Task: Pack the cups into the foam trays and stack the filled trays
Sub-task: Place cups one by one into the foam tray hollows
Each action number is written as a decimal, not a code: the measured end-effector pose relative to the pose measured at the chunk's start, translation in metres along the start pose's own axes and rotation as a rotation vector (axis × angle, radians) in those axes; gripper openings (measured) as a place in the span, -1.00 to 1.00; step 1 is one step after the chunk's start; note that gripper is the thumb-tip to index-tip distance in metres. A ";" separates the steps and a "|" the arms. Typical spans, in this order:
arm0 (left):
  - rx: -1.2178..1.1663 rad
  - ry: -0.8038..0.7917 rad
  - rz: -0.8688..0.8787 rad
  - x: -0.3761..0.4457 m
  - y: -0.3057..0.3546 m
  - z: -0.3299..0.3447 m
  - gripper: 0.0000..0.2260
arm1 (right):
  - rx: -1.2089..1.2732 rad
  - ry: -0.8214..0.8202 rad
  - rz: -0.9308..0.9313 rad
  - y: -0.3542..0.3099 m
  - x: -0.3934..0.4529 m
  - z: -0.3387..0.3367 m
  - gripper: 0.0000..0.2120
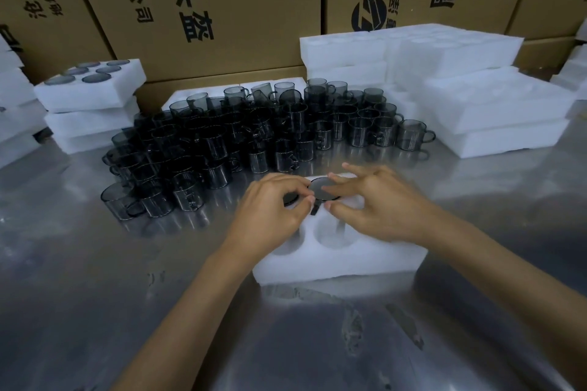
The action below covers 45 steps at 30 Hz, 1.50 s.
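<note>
On the steel table (95,295), in front of a wall of cardboard boxes (222,9), packing is at an early stage. Largest first: to the right stands a pile of empty foam trays (476,98), their round pockets unfilled as far as can be seen. In the middle, a large crowd of dark glass cups (241,136) waits unpacked, standing close together with handles turned various ways. At the far left is a short stack of filled trays (89,95); the top one shows dark cup bottoms in its pockets, while the contents of those beneath are hidden. Nearest the viewer lies the tray in work (333,257). Its two near pockets are plainly vacant; the far pockets are partly covered by the hands. The left hand (270,209) curls its fingers over one cup (290,198) seated upside down in a far pocket. The right hand (368,203) presses extended fingers on a second cup (324,190) just beside the first, thumb against its rim, apparently pushing it home; its handle points toward the viewer. By this evidence, a few trays are done, one is barely begun, and most cups and trays remain, so the bulk of packing and stacking appears to lie ahead.
</note>
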<state>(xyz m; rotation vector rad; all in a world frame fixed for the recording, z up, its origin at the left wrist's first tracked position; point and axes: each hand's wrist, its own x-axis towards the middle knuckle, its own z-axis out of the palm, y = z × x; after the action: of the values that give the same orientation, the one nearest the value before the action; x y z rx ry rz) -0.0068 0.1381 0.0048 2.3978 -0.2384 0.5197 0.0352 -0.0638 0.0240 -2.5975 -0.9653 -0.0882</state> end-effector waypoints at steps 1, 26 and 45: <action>0.002 -0.001 -0.003 0.000 0.000 0.000 -0.91 | 0.052 0.047 0.025 -0.001 0.007 -0.006 -0.67; -0.010 -0.066 0.004 -0.002 0.000 -0.007 -0.87 | 0.138 0.087 -0.003 0.022 0.037 -0.062 -0.89; -0.001 -0.309 0.216 0.021 0.020 0.027 -0.44 | 0.153 0.351 0.093 0.036 -0.031 0.003 -0.58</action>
<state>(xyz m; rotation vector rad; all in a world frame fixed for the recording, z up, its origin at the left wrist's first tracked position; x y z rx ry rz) 0.0140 0.1044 0.0064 2.4578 -0.6378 0.2396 0.0342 -0.1074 0.0037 -2.3746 -0.6954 -0.4131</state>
